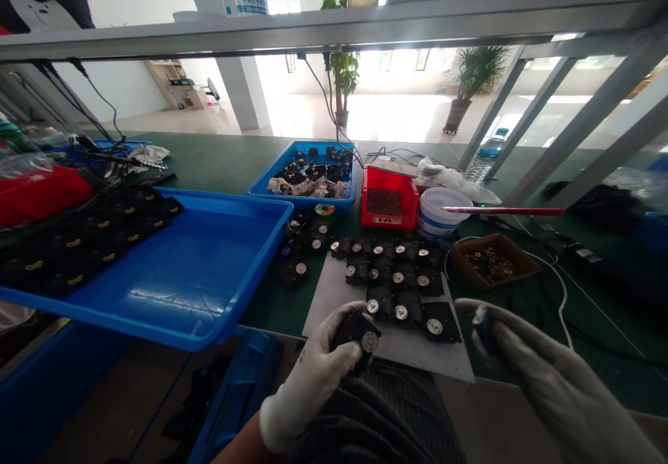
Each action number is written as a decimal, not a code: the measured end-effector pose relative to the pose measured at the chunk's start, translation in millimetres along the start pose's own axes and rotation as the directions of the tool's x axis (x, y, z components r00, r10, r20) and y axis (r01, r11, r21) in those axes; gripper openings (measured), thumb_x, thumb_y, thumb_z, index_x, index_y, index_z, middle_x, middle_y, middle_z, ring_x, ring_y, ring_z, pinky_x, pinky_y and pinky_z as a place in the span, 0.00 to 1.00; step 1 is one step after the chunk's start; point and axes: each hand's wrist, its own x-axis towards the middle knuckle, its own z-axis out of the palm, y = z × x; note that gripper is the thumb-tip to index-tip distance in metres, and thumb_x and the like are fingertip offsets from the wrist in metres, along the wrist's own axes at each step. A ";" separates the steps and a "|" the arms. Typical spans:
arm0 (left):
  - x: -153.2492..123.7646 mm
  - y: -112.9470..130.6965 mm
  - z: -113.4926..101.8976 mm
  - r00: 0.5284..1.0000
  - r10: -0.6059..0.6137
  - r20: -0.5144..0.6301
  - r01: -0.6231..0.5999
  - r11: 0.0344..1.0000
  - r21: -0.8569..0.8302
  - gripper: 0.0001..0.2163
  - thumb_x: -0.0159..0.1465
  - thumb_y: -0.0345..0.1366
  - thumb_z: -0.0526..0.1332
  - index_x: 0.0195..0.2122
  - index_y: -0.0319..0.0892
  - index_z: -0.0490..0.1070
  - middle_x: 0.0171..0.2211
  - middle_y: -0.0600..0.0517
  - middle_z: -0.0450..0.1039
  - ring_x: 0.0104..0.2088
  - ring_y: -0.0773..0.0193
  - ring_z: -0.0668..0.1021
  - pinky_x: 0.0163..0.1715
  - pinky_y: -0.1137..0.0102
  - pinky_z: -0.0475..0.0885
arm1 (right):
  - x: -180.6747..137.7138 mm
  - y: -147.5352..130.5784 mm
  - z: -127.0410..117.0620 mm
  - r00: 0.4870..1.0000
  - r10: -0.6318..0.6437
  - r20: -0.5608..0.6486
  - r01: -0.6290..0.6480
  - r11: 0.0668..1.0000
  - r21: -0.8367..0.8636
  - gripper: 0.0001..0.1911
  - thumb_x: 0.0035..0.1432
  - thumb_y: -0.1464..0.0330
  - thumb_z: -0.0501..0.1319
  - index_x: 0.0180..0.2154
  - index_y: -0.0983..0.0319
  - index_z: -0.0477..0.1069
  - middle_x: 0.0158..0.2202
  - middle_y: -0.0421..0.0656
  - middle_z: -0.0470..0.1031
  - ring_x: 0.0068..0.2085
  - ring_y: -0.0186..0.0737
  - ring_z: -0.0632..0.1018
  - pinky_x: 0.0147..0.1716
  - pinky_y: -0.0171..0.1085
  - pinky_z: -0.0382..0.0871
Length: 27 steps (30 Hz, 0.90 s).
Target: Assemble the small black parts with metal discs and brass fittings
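My left hand [313, 373], in a white glove, is closed around a small black part with a round silver disc [365, 337], held just above the near table edge. In a grey glove, my right hand [543, 373] is curled around a small dark blue object [486, 330] that I cannot name. Between and beyond the hands, several more black parts with silver discs [399, 280] lie in rows on a white sheet [334, 290].
A large blue tray [209, 269] at left holds black parts along its far side. Behind stand a smaller blue tray [313, 172] of parts, a red bin [389, 200], a white tub [441, 210] with a red stick across it, and a brown box [493, 259].
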 end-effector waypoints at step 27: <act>-1.2 4.4 2.6 1.000 -0.004 -0.001 0.004 0.996 0.091 0.24 0.60 0.35 0.66 0.59 0.44 0.74 0.53 0.46 0.80 0.52 0.48 0.79 0.49 0.62 0.75 | 12.2 -20.3 93.9 0.825 -0.553 0.117 0.536 0.698 -0.476 0.19 0.70 0.62 0.62 0.25 0.57 0.77 0.22 0.39 0.76 0.25 0.37 0.75 0.33 0.38 0.60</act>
